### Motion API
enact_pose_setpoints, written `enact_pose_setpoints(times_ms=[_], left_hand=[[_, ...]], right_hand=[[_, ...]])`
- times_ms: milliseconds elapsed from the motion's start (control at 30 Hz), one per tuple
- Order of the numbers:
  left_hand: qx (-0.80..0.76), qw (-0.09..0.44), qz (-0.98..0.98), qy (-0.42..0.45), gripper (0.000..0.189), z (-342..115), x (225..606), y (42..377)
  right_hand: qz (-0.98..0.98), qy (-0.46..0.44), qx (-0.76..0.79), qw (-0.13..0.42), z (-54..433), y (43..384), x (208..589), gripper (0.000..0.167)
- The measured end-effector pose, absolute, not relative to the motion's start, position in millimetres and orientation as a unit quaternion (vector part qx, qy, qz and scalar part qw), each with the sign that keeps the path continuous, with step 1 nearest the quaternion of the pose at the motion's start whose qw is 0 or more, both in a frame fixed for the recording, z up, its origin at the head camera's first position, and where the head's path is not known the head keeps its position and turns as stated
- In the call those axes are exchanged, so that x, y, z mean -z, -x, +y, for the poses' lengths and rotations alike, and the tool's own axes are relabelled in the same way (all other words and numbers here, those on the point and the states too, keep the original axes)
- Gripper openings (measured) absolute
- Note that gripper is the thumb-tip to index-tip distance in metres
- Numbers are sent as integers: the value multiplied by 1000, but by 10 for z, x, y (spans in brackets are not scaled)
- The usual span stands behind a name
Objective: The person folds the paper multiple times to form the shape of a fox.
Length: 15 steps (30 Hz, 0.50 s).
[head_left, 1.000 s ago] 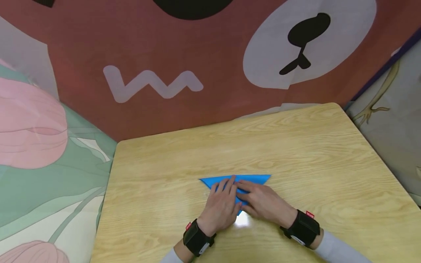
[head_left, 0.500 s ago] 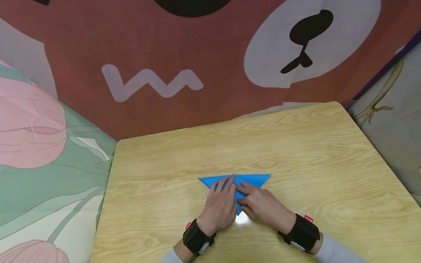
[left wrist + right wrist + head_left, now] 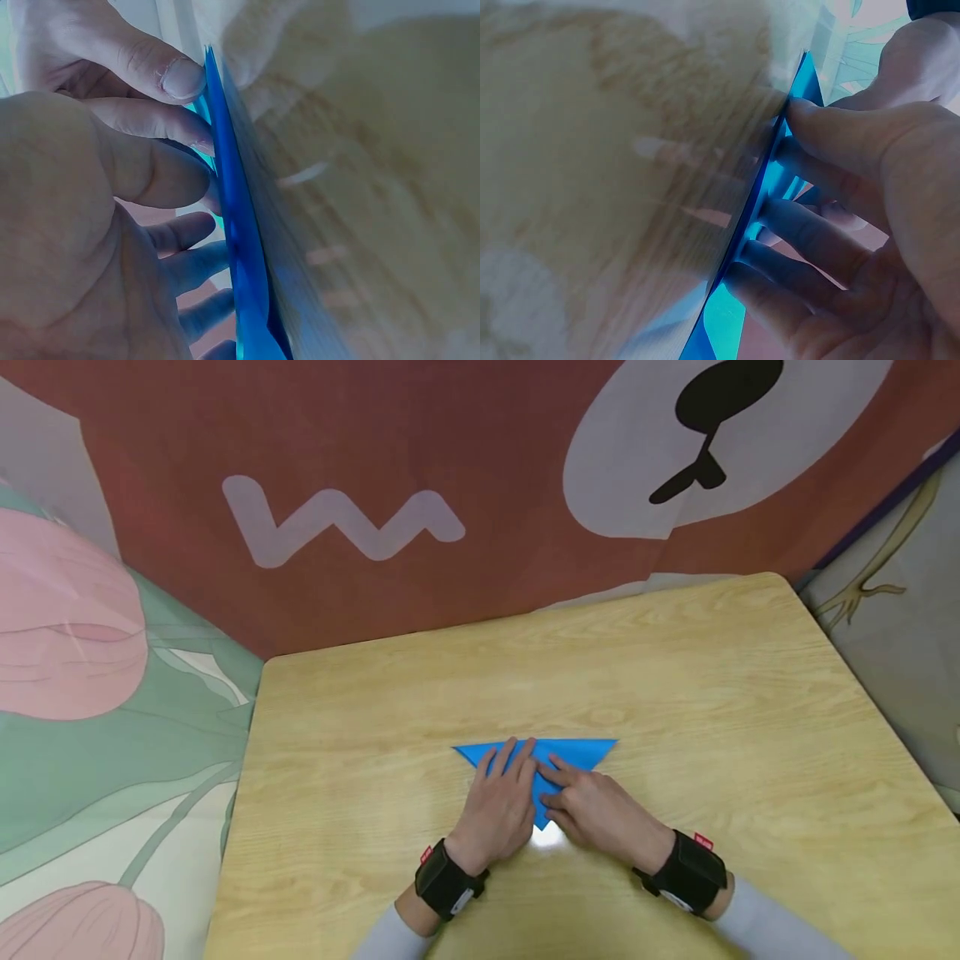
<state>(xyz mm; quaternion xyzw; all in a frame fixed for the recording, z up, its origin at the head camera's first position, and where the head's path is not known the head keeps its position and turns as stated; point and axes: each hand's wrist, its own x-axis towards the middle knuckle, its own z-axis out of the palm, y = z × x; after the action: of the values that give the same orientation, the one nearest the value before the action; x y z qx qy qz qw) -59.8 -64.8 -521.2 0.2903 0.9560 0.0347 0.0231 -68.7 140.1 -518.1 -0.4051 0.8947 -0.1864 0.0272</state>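
A sheet of blue paper (image 3: 581, 752), folded into a triangle, lies on the table with its long edge away from me and one corner toward me. My left hand (image 3: 495, 814) rests on its left half, fingers spread and straight. From the right, my right hand (image 3: 607, 814) touches the paper near its middle with its fingertips. In the left wrist view the paper (image 3: 241, 225) is seen edge-on, its layers slightly parted near the bottom. The right wrist view has my right hand's fingers (image 3: 810, 232) pressing along the paper (image 3: 724, 319). Both hands cover part of the sheet.
The wood-grain table (image 3: 375, 693) extends around the paper, its far edge against a reddish-brown cloth (image 3: 450, 593) with cartoon markings. A flower-patterned cloth (image 3: 75, 635) hangs at the left. Black wristbands (image 3: 448, 881) are on both wrists.
The head view has tipped slightly down, so everything sits higher in it. My right hand's fingers have shifted a little on the paper; my left hand stays in place on it.
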Motion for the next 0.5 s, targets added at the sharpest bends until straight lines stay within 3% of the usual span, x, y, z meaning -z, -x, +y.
enact_pose_setpoints(times_ms=[500], left_hand=[[-56,55,961,-266,50,-685,5141,635]], right_hand=[[900,386,196,49,1400,686,5161,29]])
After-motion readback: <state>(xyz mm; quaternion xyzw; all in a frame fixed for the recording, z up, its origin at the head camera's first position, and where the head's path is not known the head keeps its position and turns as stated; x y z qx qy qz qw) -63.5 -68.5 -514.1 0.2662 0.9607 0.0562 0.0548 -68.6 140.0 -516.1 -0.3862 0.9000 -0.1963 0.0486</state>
